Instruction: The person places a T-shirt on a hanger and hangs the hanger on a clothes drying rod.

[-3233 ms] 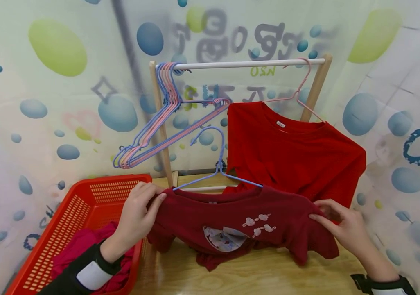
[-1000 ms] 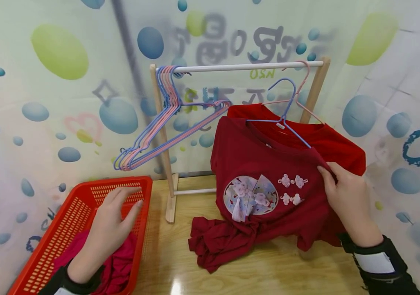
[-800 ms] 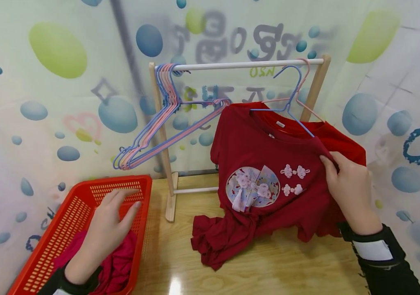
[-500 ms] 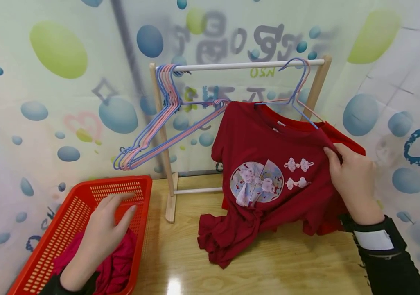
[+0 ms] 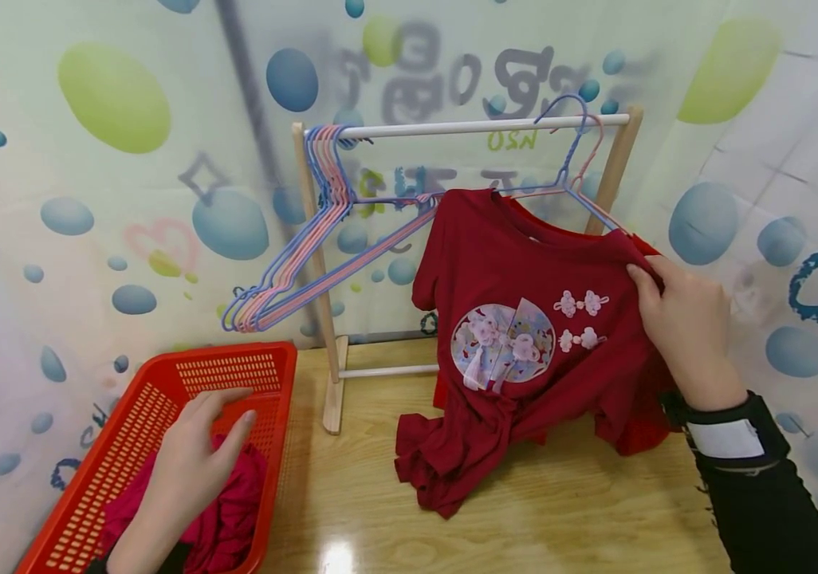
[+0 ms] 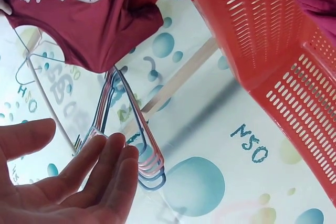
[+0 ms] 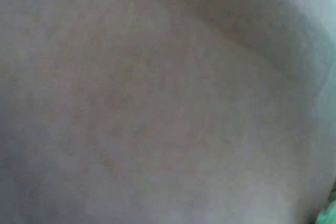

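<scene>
In the head view my right hand (image 5: pixel 689 331) pinches the shoulder of a dark red T-shirt (image 5: pixel 481 263) between thumb and fingers. The shirt is on a blue hanger (image 5: pixel 568 163), whose hook top rises above the white rail (image 5: pixel 452 127) near its right end. A round floral patch and pink knot trims decorate the shirt front, and its lower part hangs bunched low over the table. My left hand (image 5: pixel 190 458), fingers relaxed and holding nothing, hovers over the red basket (image 5: pixel 281 414). The left wrist view shows the left hand (image 6: pixel 79 182) likewise unoccupied. Blurred skin fills the right wrist view.
A bright red shirt (image 5: pixel 647 430) on a pink hanger (image 5: pixel 591 155) hangs behind, mostly hidden. Several blue and pink hangers (image 5: pixel 330 199) crowd the rail's left end. Crumpled magenta cloth (image 5: pixel 230 510) lies in the basket. The rack's wooden foot (image 5: pixel 335 399) stands on the wooden table (image 5: pixel 351 486).
From being held low by both hands, the T-shirt has risen to the right end of the rail in my right hand. The left hand let go and moved left, over the basket.
</scene>
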Demonstrator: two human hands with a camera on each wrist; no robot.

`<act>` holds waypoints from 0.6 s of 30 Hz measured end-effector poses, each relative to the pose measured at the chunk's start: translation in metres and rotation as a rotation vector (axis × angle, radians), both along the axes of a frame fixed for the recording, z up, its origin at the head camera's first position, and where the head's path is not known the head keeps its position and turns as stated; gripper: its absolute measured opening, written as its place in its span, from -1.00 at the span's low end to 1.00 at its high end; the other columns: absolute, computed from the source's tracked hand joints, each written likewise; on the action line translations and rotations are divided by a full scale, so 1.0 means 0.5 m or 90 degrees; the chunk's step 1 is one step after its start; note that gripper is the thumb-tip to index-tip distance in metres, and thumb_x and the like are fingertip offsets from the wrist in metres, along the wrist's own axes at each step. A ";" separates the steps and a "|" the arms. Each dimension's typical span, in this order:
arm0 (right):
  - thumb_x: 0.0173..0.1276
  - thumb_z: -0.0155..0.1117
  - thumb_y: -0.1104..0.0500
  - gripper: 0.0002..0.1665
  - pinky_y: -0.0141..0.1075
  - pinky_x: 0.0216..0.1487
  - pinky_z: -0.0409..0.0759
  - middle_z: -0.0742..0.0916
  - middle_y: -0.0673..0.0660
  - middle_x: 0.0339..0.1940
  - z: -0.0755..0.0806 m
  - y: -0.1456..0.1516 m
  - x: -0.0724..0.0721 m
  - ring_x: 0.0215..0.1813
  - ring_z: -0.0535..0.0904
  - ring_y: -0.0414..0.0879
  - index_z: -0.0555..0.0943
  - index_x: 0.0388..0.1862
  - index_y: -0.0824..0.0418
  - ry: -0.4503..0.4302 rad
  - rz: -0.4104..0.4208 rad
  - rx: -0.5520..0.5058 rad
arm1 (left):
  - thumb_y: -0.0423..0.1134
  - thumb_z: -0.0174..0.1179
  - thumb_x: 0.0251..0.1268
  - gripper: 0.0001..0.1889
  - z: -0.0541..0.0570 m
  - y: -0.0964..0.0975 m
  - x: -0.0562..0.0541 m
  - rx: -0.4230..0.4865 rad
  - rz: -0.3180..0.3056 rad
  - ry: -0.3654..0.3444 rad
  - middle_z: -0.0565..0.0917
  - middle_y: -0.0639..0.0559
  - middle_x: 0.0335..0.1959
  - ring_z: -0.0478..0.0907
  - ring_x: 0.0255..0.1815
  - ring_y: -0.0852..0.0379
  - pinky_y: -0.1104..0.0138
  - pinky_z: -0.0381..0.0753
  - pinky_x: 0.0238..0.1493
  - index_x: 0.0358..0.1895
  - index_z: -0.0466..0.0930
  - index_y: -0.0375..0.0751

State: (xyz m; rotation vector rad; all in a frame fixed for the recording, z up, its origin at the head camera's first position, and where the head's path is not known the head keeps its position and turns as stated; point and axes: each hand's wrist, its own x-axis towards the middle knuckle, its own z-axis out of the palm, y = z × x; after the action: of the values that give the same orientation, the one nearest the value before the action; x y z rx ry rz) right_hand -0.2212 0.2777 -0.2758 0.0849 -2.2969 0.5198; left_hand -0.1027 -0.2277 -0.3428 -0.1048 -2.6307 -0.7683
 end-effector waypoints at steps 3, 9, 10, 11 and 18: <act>0.41 0.12 0.07 -0.57 0.27 -0.15 0.48 0.67 0.48 -0.15 0.007 -0.001 -0.001 -0.22 0.56 0.44 0.57 0.05 0.38 -0.014 0.003 -0.001 | -0.13 0.13 0.36 -0.67 -0.003 -0.002 0.004 0.005 0.006 -0.014 0.58 -0.13 0.02 0.47 -0.02 -0.09 -0.07 0.51 -0.09 0.10 0.51 -0.19; 0.40 0.12 0.06 -0.55 0.25 -0.15 0.51 0.67 0.47 -0.18 0.021 -0.006 -0.003 -0.23 0.56 0.44 0.57 0.07 0.38 -0.025 0.005 -0.001 | -0.10 0.10 0.38 -0.67 -0.005 -0.003 0.015 0.019 0.012 -0.024 0.59 -0.09 0.02 0.49 -0.02 -0.06 -0.06 0.52 -0.09 0.11 0.51 -0.15; 0.40 0.12 0.06 -0.56 0.25 -0.16 0.51 0.67 0.48 -0.18 0.023 -0.007 -0.004 -0.24 0.55 0.43 0.56 0.07 0.38 -0.028 0.005 0.004 | -0.10 0.10 0.38 -0.67 -0.006 -0.003 0.016 0.021 0.013 -0.022 0.59 -0.09 0.01 0.49 -0.03 -0.05 -0.05 0.52 -0.09 0.10 0.51 -0.15; 0.40 0.12 0.07 -0.56 0.24 -0.18 0.52 0.67 0.48 -0.20 0.024 -0.007 -0.004 -0.25 0.55 0.43 0.56 0.06 0.38 -0.030 0.005 0.011 | -0.10 0.10 0.38 -0.68 -0.006 -0.003 0.017 0.023 0.013 -0.020 0.59 -0.08 0.01 0.49 -0.03 -0.05 -0.05 0.52 -0.09 0.10 0.52 -0.15; 0.39 0.12 0.09 -0.58 0.21 -0.26 0.52 0.66 0.49 -0.24 0.029 -0.014 -0.008 -0.31 0.53 0.43 0.57 0.05 0.39 -0.044 0.008 0.038 | -0.12 0.10 0.38 -0.69 -0.005 -0.003 0.017 0.033 0.017 -0.005 0.58 -0.09 0.02 0.48 0.00 -0.06 -0.05 0.49 -0.05 0.10 0.51 -0.16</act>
State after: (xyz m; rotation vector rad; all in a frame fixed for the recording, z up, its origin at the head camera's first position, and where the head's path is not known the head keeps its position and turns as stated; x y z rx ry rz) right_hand -0.2252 0.2709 -0.2612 0.1127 -2.3805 0.4665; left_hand -0.0942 -0.2292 -0.3451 -0.0522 -2.6121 -0.8297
